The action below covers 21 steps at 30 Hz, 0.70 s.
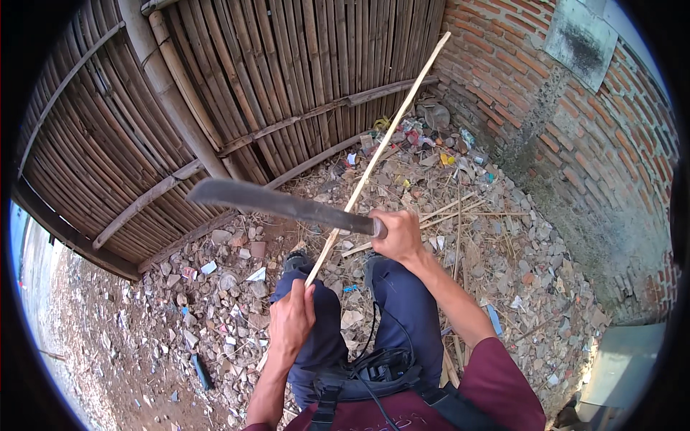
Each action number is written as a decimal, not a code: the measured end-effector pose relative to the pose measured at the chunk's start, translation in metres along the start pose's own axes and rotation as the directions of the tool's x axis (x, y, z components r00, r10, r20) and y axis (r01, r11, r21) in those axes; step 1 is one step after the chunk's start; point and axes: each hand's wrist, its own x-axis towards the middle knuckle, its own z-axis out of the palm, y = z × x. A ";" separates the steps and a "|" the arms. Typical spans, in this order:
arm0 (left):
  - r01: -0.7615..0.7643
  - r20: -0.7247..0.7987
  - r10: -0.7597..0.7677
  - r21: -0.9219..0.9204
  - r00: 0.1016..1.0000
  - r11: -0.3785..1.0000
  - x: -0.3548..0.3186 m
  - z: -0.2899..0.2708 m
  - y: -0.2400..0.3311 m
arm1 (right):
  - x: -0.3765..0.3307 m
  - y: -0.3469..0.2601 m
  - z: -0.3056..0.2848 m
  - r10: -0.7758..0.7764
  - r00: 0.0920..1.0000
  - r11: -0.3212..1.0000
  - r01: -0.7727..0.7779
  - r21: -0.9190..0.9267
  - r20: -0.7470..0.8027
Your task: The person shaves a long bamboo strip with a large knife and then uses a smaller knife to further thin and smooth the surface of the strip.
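Note:
My right hand is closed round the handle of a machete. Its long dark blade points left and lies across a pale wooden stick; whether blade and wood touch I cannot tell. The lower part of the stick is gripped in my left hand, in front of my left knee. From there the stick slants up and to the right, its far end showing against the corner where the walls meet. A short piece of it also shows below my left hand.
A bamboo slat wall rises ahead and to the left, a brick wall to the right. Rubble and litter cover the ground. Several cut sticks lie beyond my right knee. A grey panel stands at lower right.

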 end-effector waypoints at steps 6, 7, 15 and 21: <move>-0.059 -0.005 0.059 -0.034 0.998 0.998 -0.017 0.003 -0.028 | 0.023 0.034 -0.017 0.052 0.995 0.998 -0.054 -0.026 -0.089; -0.059 -0.002 0.059 -0.037 0.998 0.998 -0.018 0.002 -0.029 | 0.027 0.039 -0.020 0.151 0.978 0.988 -0.153 -0.001 -0.141; -0.082 -0.013 0.083 0.048 0.996 0.995 -0.022 -0.003 -0.028 | 0.007 0.031 -0.005 0.006 0.999 0.998 -0.009 -0.056 -0.041; -0.048 0.047 0.042 0.125 0.998 0.991 -0.035 -0.013 -0.047 | 0.026 0.071 -0.024 0.189 0.958 0.968 -0.219 -0.126 -0.217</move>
